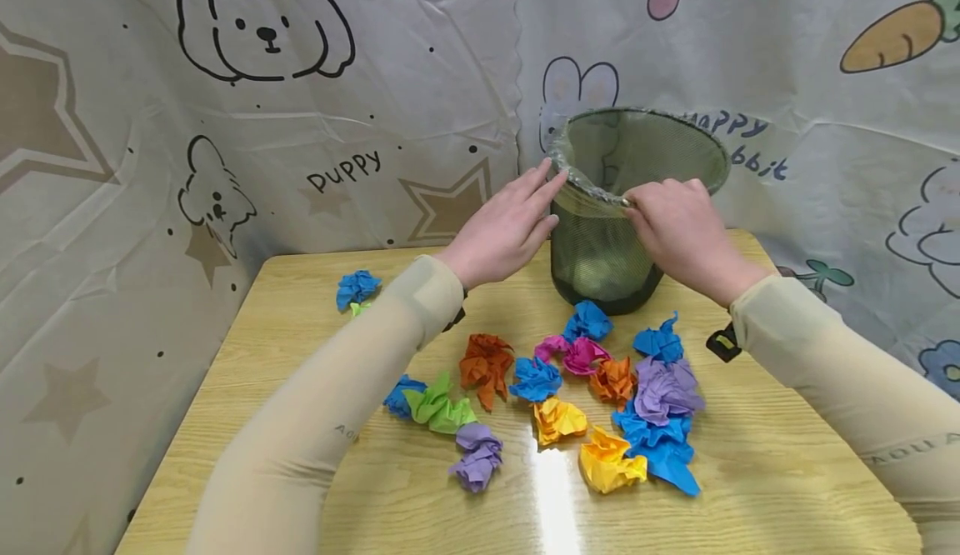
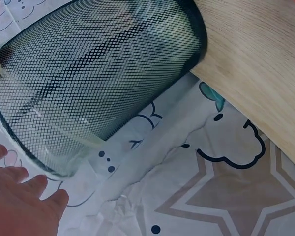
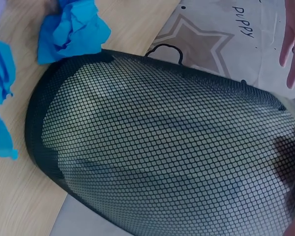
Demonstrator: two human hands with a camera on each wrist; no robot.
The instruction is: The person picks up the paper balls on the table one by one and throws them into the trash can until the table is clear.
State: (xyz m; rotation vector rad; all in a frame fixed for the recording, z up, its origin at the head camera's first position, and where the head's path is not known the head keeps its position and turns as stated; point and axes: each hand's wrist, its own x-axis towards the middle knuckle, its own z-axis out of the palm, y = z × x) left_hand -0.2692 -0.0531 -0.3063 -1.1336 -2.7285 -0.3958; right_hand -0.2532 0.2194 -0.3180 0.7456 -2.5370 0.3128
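Observation:
A black mesh wastebasket [image 1: 607, 263] stands at the back right of the table, with a thin clear trash bag [image 1: 588, 197] lining it and folded over its rim. My right hand [image 1: 678, 226] curls over the front of the rim and grips the trash bag there. At the rim's left side is my left hand [image 1: 506, 230], fingers extended, fingertips at the bag's edge; whether they touch it I cannot tell. In the left wrist view the left hand [image 2: 24, 201] has its fingers spread beside the rim. The wastebasket [image 3: 177, 128] fills most of the right wrist view.
Several crumpled paper balls lie in front of the basket, among them a blue one [image 1: 587, 322], a purple one [image 1: 667, 390], a yellow one [image 1: 611, 459] and an orange one [image 1: 486, 367]. A printed cloth [image 1: 360, 105] hangs behind the wooden table [image 1: 300, 322].

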